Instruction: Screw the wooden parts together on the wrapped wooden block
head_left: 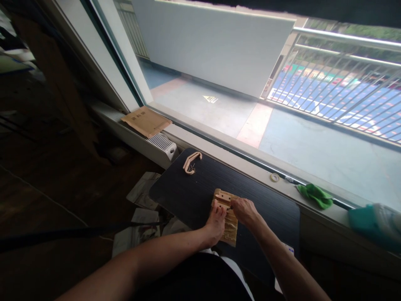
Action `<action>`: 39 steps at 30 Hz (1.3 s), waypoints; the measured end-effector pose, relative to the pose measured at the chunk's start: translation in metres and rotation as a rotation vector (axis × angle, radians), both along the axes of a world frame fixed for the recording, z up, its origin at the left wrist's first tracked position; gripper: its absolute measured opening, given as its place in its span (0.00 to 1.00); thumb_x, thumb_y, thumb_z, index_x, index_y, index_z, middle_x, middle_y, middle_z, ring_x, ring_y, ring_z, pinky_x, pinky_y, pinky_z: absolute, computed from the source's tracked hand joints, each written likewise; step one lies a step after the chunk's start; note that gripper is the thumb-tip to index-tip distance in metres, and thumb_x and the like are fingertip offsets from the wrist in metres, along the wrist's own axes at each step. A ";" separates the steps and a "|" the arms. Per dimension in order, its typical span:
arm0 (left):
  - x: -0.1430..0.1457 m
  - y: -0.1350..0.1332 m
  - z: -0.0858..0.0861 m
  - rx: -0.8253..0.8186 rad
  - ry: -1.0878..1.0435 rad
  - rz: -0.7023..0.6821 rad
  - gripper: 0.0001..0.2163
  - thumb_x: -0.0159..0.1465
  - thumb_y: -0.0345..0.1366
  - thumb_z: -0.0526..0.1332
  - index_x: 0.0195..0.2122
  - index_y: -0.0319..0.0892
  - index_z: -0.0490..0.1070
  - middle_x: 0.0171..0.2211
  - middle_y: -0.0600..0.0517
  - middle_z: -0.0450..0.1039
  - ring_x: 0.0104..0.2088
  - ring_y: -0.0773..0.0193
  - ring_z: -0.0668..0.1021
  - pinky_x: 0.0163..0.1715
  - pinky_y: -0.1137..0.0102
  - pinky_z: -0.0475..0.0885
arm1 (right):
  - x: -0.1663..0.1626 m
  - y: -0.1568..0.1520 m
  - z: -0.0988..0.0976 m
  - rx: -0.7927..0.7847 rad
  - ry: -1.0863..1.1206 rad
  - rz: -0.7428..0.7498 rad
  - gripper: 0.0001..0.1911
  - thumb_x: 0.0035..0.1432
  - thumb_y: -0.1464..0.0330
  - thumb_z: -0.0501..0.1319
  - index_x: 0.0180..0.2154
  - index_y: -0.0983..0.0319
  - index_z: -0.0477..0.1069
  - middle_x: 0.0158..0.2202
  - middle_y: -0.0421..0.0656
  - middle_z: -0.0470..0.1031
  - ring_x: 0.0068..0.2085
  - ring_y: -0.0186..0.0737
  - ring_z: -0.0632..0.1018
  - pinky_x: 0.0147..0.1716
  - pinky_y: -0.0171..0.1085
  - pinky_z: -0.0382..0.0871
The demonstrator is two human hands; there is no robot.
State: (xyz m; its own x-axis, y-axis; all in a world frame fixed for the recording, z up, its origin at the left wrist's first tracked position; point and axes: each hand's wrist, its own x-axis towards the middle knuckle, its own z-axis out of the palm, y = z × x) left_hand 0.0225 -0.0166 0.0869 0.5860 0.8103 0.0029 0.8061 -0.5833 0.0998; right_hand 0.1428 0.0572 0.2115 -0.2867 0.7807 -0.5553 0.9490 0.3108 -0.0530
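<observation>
A light wooden piece with dark holes (223, 196) lies on a crinkled yellowish wrapping (231, 228) on the dark table. My left hand (216, 221) presses its fingertips onto the near side of the wood and steadies it. Close by on the right, my right hand (242, 208) is closed in a fist at the wood's edge. A small dark tip pokes out from its fingers toward a hole; the rest of what it grips is hidden. Farther left on the table sit curved wooden parts (188, 162) with several small screws (192, 168) beside them.
The dark table (266, 213) stands against a windowsill (250, 165). On the sill are a roll of tape (275, 177), a green cloth (315, 196) and a teal container (365, 221). A cardboard piece (146, 121) rests on the radiator (161, 143). A white object (278, 286) shows beneath my right forearm.
</observation>
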 end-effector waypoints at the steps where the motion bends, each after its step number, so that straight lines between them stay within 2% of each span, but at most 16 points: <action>1: 0.000 0.000 -0.001 -0.004 -0.009 0.003 0.16 0.55 0.30 0.52 0.42 0.36 0.73 0.51 0.41 0.65 0.58 0.44 0.59 0.59 0.44 0.46 | 0.000 -0.001 0.002 0.014 0.001 0.010 0.16 0.58 0.75 0.49 0.41 0.60 0.73 0.39 0.46 0.77 0.41 0.43 0.77 0.37 0.36 0.67; 6: -0.003 0.000 -0.001 -0.029 -0.082 0.017 0.18 0.53 0.28 0.50 0.43 0.34 0.72 0.51 0.40 0.64 0.59 0.45 0.57 0.59 0.44 0.46 | -0.002 -0.002 0.007 0.016 -0.001 0.054 0.17 0.60 0.75 0.47 0.39 0.61 0.73 0.39 0.48 0.77 0.41 0.43 0.77 0.37 0.37 0.68; 9: -0.003 0.001 -0.001 -0.038 -0.026 -0.012 0.19 0.52 0.28 0.50 0.43 0.33 0.71 0.51 0.39 0.63 0.58 0.43 0.58 0.58 0.42 0.47 | -0.001 -0.002 0.003 0.006 0.023 0.023 0.16 0.60 0.74 0.47 0.38 0.62 0.74 0.39 0.48 0.77 0.42 0.42 0.77 0.38 0.36 0.67; 14: -0.002 0.001 -0.004 -0.037 -0.094 -0.009 0.17 0.53 0.29 0.51 0.43 0.34 0.71 0.50 0.39 0.64 0.58 0.42 0.58 0.57 0.41 0.48 | 0.001 -0.002 -0.003 0.001 0.025 -0.052 0.16 0.60 0.73 0.48 0.39 0.61 0.74 0.39 0.48 0.78 0.41 0.41 0.77 0.38 0.35 0.67; 17: -0.003 0.001 -0.003 -0.002 -0.028 -0.022 0.17 0.52 0.29 0.53 0.43 0.35 0.71 0.50 0.40 0.64 0.58 0.44 0.58 0.59 0.43 0.46 | 0.002 -0.003 0.000 0.007 0.000 -0.049 0.16 0.59 0.73 0.48 0.38 0.62 0.74 0.38 0.48 0.78 0.40 0.41 0.77 0.38 0.35 0.67; 22: -0.002 0.003 0.001 0.013 0.097 -0.017 0.17 0.54 0.29 0.53 0.44 0.34 0.71 0.51 0.40 0.64 0.56 0.45 0.61 0.60 0.45 0.42 | 0.000 -0.004 0.011 0.055 0.013 0.045 0.16 0.58 0.76 0.48 0.36 0.63 0.75 0.38 0.48 0.78 0.40 0.43 0.77 0.36 0.36 0.68; 26: -0.002 0.001 -0.002 -0.012 0.014 0.011 0.17 0.56 0.30 0.51 0.46 0.36 0.69 0.52 0.42 0.63 0.58 0.46 0.58 0.59 0.44 0.45 | -0.003 -0.003 0.009 0.028 0.018 0.019 0.16 0.58 0.76 0.49 0.36 0.63 0.75 0.38 0.49 0.78 0.41 0.44 0.77 0.38 0.36 0.67; 30: -0.002 0.001 -0.007 -0.023 -0.127 0.016 0.16 0.57 0.32 0.52 0.45 0.35 0.69 0.51 0.39 0.64 0.58 0.44 0.58 0.58 0.42 0.46 | -0.004 -0.002 0.003 0.015 -0.011 -0.021 0.16 0.58 0.76 0.48 0.38 0.64 0.75 0.39 0.50 0.78 0.41 0.45 0.77 0.37 0.37 0.68; 36: -0.004 0.002 -0.007 -0.009 -0.154 -0.018 0.16 0.55 0.31 0.53 0.44 0.34 0.71 0.50 0.39 0.64 0.58 0.44 0.57 0.59 0.44 0.46 | 0.000 -0.001 0.008 0.041 0.018 0.016 0.16 0.58 0.75 0.49 0.38 0.61 0.74 0.38 0.47 0.78 0.40 0.42 0.78 0.36 0.35 0.68; 39: -0.005 0.002 -0.004 -0.025 -0.103 -0.011 0.17 0.55 0.31 0.52 0.44 0.37 0.71 0.51 0.41 0.64 0.58 0.45 0.58 0.59 0.44 0.47 | 0.000 0.000 0.010 0.045 0.044 0.054 0.16 0.57 0.76 0.49 0.39 0.61 0.74 0.39 0.46 0.78 0.41 0.40 0.77 0.37 0.34 0.67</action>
